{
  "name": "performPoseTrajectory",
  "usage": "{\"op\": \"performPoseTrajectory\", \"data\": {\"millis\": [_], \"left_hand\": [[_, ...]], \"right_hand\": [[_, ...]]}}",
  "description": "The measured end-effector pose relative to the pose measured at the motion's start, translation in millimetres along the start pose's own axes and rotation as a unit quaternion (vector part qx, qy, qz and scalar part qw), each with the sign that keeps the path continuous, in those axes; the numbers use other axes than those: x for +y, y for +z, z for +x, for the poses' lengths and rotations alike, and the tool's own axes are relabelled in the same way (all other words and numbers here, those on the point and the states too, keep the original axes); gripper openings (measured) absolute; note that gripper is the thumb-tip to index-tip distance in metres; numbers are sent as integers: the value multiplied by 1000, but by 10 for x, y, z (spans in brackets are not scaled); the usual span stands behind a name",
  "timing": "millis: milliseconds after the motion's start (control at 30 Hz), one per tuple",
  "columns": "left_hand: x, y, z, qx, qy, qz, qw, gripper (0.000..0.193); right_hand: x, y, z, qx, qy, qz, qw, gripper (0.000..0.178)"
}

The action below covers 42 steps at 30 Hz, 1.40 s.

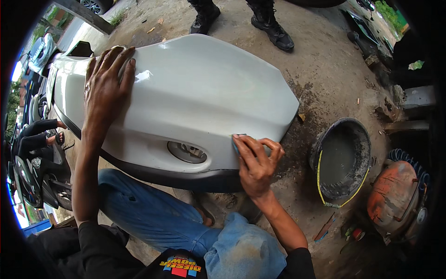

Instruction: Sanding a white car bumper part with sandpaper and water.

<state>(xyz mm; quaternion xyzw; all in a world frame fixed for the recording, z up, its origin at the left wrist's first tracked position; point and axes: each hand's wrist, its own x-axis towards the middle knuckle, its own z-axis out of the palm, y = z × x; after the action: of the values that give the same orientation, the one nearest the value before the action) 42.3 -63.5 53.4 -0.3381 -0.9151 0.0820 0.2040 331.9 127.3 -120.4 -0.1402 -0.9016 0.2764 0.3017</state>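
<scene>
A white car bumper with a dark lower edge lies across the view in front of my knees. Its oval fog-light recess is on the near side. My left hand rests on the bumper's left part, fingers stretched out over the surface. Toward the right end, my right hand has its fingers pressed round a small thin piece with a blue edge, held against the near side of the bumper. Most of that piece is hidden by the fingers, so its kind cannot be made out.
A black bucket of grey water with a yellow handle stands right of the bumper. Beyond it are a rusty orange tank and a coiled hose. A person's black boots stand behind the bumper. Motorbikes are parked at left.
</scene>
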Motion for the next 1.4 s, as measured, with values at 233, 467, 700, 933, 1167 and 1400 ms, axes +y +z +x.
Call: {"op": "performPoseTrajectory", "data": {"millis": [233, 467, 700, 933, 1167, 1400], "left_hand": [[-45, 50, -62, 8, 8, -13, 1000, 46], [-2, 51, -42, 9, 24, 2, 1000, 46], [111, 51, 1, -20, -15, 18, 1000, 47], [195, 71, 29, -18, -27, 39, 999, 46], [179, 154, -59, -4, 7, 33, 999, 46], [339, 113, -51, -54, 94, -32, 994, 43]], "right_hand": [[24, -44, -8, -13, -9, -19, 1000, 42], [20, -32, 45, -4, -23, -32, 999, 39], [-106, 29, 59, -4, -6, -9, 1000, 36], [-112, 35, 4, -8, -5, -29, 1000, 40], [61, -42, -78, -6, -2, -63, 998, 37], [-41, -5, -58, -12, -4, -69, 998, 40]]}}
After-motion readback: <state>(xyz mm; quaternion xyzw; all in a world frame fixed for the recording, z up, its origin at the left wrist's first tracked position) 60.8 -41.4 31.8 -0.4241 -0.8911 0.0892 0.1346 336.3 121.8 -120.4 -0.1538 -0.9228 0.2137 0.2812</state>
